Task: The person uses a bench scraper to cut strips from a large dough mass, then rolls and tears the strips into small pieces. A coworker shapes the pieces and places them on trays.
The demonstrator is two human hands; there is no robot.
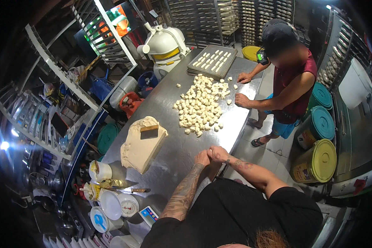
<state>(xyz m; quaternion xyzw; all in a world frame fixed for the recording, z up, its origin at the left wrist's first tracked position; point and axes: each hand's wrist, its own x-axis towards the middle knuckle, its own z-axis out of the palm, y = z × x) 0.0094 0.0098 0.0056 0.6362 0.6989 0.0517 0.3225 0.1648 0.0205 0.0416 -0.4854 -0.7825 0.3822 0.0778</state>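
Our left hand (201, 158) and right hand (219, 154) meet at the table's (169, 167) near edge, touching; fingers look curled in, but the tips are hidden, so we can't tell if they're clamped on anything. Dough pieces (199, 109) lie loose mid-table just past our hands, likely heaped there to sit within reach of us and the co-worker (292, 80), whose hands rest at the pile's right side. Dough slab (134, 144) sits to our left, scraper (149, 133) on top, probably to keep it handy. Trays (229, 64) stack at the far end, the top one bearing dough sticks, seemingly clear of the pile, which stands between us and them. Tubs (110, 205), knife (140, 190), dial scale (129, 206) and digital scale (148, 215) crowd the near-left.
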